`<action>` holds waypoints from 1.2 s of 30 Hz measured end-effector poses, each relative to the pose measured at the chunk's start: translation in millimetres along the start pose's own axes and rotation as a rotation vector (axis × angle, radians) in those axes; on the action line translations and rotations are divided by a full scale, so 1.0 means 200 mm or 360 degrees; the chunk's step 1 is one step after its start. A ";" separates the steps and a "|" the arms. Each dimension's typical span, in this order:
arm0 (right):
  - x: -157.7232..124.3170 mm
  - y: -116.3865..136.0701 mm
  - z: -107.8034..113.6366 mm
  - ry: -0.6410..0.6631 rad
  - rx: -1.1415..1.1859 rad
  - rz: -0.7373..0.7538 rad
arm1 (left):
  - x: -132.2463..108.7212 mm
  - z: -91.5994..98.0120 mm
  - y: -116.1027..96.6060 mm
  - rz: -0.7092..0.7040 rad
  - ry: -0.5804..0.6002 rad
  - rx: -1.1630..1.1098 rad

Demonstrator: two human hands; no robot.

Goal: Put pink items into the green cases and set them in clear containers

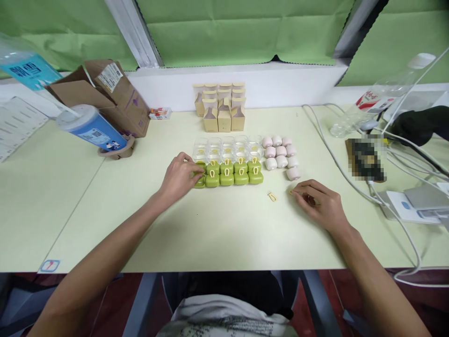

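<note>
Two rows of small green cases [227, 177] stand on the table, most with a pale yellow loop-shaped clip [226, 171] on top. My left hand [179, 174] is at the left end of these rows, its fingers closed on the leftmost green case [199, 182] and partly hiding it. Off to the right, my right hand [321, 203] pinches a small yellow clip [291, 192], of which only the tip shows. Another yellow clip [272, 197] lies loose on the table between the hands. Clear plastic cups [228, 149] sit directly behind the green cases.
Pale pink rounded pieces [281, 150] stand right of the cups. Open tan boxes [224, 119] are grouped by the wall. A cardboard box [119, 103] and blue cup [93, 131] stand left; white cables [333, 159] and a bottle [375, 98] lie right.
</note>
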State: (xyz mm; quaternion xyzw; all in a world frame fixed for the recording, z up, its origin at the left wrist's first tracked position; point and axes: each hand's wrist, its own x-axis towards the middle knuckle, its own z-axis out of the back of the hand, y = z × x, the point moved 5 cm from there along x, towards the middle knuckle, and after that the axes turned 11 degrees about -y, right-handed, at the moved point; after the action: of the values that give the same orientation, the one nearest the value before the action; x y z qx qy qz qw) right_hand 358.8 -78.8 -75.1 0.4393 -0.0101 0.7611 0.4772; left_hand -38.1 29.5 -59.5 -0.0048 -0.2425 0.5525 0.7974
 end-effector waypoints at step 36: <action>0.36 0.22 -0.37 0.0681 -0.0454 -0.0137 | -0.09 0.01 -0.24 -0.0491 -0.0018 0.0119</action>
State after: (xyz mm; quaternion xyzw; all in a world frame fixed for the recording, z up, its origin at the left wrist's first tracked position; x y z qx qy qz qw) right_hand 265.7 -19.0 -54.6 0.1966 0.0025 0.8066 0.5574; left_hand -1.7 -5.2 -52.0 0.0655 -0.2241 0.4321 0.8711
